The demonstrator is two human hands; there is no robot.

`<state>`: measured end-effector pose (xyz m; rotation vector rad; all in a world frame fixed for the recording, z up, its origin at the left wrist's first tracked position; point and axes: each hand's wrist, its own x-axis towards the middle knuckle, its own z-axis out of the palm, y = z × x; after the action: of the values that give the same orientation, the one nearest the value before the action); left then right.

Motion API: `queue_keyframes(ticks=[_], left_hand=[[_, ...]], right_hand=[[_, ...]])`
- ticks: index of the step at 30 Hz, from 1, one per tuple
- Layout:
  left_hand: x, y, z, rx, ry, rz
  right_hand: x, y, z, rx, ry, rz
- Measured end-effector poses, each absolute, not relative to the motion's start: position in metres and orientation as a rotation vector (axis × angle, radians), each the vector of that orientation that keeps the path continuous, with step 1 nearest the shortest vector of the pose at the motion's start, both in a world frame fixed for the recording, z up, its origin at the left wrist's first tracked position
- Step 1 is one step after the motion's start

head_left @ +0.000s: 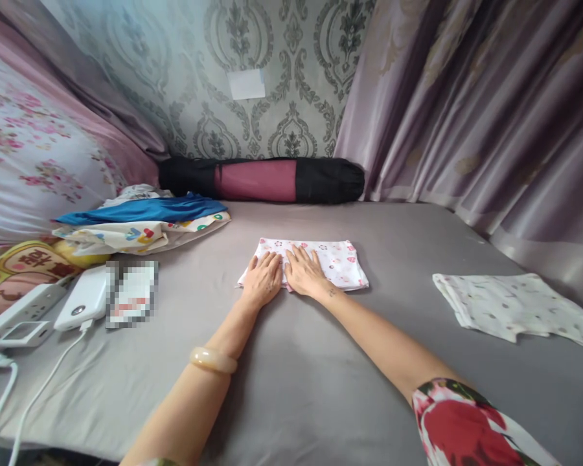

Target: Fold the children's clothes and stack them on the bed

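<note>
A folded white cloth with pink and red prints point(342, 264) lies flat near the middle of the grey bed sheet point(320, 375). My left hand point(263, 278) rests palm down on its left part, fingers stretched out. Close beside it, my right hand point(305, 270) presses flat on the middle of the cloth with its fingers a little apart. Neither hand grips anything. Both hands hide part of the cloth's near edge. Whether it is a garment or a plain piece of fabric I cannot tell.
Folded pale patterned clothing point(510, 301) lies at the right. At the left are piled clothes point(150, 210), a white power bank point(85, 298) with a cable, and a power strip point(22, 314). A black and maroon roll bag point(257, 180) lies along the wall; curtains point(418, 97) hang at the right.
</note>
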<state>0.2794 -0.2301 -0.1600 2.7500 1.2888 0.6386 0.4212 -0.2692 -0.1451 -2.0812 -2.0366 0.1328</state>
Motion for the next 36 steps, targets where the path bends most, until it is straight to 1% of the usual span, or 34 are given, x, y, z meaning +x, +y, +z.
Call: queue_keyframes(ticks=[5,10,13,22,25,28,30,32,36], left_hand=[[0.278,-0.233,-0.155,2.773,1.321,0.520],[0.279,-0.236,-0.150,2.824,1.346,0.413],[0.280,-0.237,-0.149,2.829,1.357,0.360],[0.280,-0.234,-0.147,2.798,1.380,0.191],[0.280,-0.234,-0.147,2.777,1.383,0.152],[0.278,-0.231,-0.146,2.732,1.363,0.125],[0.277,-0.226,-0.145,2.688,1.330,0.135],[0.274,-0.217,-0.141,2.621,1.283,0.166],[0.267,-0.195,-0.130,2.338,1.295,0.324]], right_hand=[[0.431,-0.270,-0.141,-2.049,-2.063,0.223],[0.462,-0.287,-0.134,-2.197,-1.984,0.134],[0.474,-0.297,-0.133,-2.275,-1.941,0.166],[0.475,-0.296,-0.142,-2.281,-1.894,0.170],[0.479,-0.295,-0.142,-2.255,-1.884,0.243],[0.492,-0.293,-0.137,-2.136,-1.845,0.445],[0.506,-0.292,-0.130,-2.028,-1.726,0.608],[0.524,-0.293,-0.122,-1.955,-1.492,0.723],[0.559,-0.301,-0.105,-2.029,-0.983,0.789]])
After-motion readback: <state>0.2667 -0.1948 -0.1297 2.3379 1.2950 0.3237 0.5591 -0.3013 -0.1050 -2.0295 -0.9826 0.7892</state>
